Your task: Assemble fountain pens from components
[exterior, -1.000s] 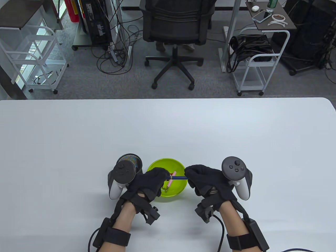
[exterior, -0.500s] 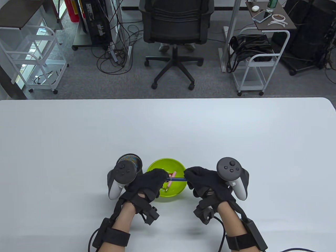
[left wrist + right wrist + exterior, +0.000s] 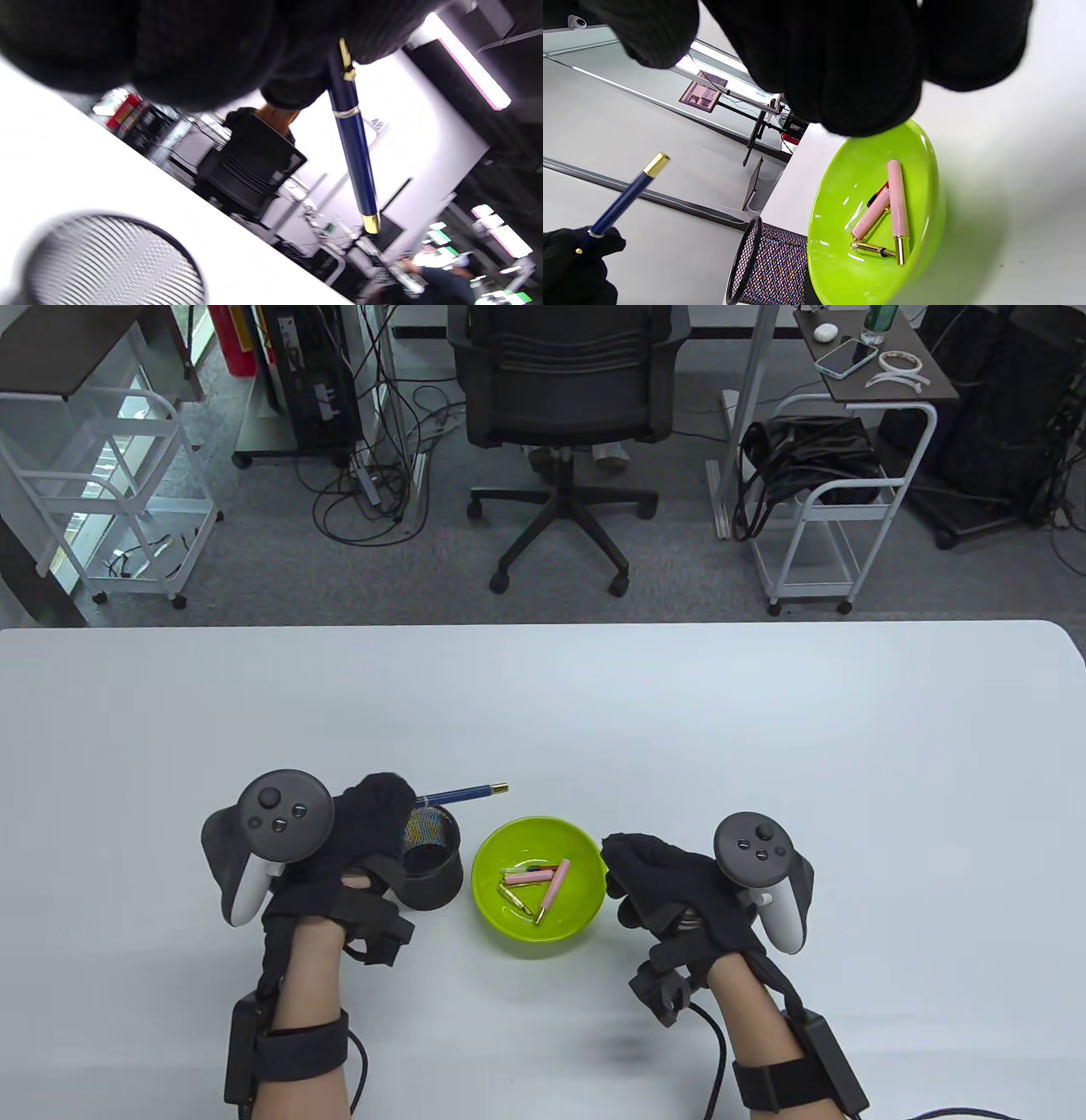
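Observation:
My left hand (image 3: 377, 814) grips a blue fountain pen (image 3: 462, 794) with gold trim by its cap end, above the black mesh pen cup (image 3: 431, 858). The left wrist view shows the blue pen (image 3: 354, 156) sticking out from my gloved fingers (image 3: 292, 84), with the mesh cup (image 3: 114, 262) below. My right hand (image 3: 649, 869) hovers beside the green bowl (image 3: 509, 929), fingers curled and holding nothing. The bowl (image 3: 840, 178) holds pink pen parts (image 3: 897, 199) and a gold-tipped piece (image 3: 871, 249). In the right wrist view, the blue pen (image 3: 623, 201) is at left.
The white table (image 3: 764, 729) stretches wide around the bowl and cup. Beyond its far edge stand an office chair (image 3: 564, 398), white carts (image 3: 836, 517) and floor cables.
Both hands held the blue pen over the bowl before. My right hand has let go, and my left hand has carried the pen left and back, over the mesh cup.

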The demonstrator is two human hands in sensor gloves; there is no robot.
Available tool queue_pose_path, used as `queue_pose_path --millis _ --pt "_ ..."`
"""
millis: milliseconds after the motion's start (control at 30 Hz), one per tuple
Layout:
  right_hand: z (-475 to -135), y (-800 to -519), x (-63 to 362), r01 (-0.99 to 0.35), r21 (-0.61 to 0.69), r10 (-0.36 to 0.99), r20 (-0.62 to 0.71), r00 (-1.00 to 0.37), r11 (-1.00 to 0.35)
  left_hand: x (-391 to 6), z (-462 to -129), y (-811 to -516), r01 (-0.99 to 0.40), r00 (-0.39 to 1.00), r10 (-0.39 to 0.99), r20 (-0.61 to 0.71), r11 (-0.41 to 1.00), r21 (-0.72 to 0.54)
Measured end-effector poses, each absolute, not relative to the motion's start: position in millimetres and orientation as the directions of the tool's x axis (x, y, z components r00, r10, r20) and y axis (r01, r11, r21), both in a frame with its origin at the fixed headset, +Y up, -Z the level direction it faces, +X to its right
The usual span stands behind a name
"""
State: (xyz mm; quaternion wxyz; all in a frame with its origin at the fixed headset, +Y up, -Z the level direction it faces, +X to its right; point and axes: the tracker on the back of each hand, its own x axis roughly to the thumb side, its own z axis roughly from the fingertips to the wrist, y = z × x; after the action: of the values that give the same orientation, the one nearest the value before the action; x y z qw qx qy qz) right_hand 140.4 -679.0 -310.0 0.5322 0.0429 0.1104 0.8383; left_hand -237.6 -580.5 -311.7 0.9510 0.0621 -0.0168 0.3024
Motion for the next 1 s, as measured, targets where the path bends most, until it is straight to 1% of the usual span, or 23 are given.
queue_pose_path --millis 100,200,300,367,500,767,1000 --pt "-310 -679 140 -0.883 0.237 0.903 -0.047 -0.428 -0.406 -243 -315 -581 -0.474 0.880 0.475 0.015 0.876 0.092" --pt "-310 -679 139 -0.882 0.243 0.903 -0.049 -0.426 -0.403 -245 -319 -593 -0.393 0.918 0.396 -0.035 0.917 0.067" --pt "-310 -679 140 -0.883 0.243 0.905 -0.045 -0.424 -0.401 -243 -323 -608 -0.372 0.924 0.376 -0.067 0.926 0.060" --pt "-309 -678 141 -0.884 0.236 0.905 -0.042 -0.423 -0.403 -237 -329 -620 -0.331 0.939 0.332 -0.084 0.943 0.024" --pt "-309 -678 142 -0.887 0.230 0.906 -0.042 -0.420 -0.401 -228 -337 -636 -0.261 0.963 0.256 -0.084 0.964 -0.048" --pt "-310 -678 142 -0.884 0.235 0.904 -0.044 -0.425 -0.404 -214 -346 -651 -0.210 0.975 0.201 -0.096 0.973 -0.100" --pt "-310 -678 143 -0.883 0.238 0.903 -0.051 -0.427 -0.404 -208 -348 -652 -0.184 0.980 0.175 -0.096 0.978 -0.094"
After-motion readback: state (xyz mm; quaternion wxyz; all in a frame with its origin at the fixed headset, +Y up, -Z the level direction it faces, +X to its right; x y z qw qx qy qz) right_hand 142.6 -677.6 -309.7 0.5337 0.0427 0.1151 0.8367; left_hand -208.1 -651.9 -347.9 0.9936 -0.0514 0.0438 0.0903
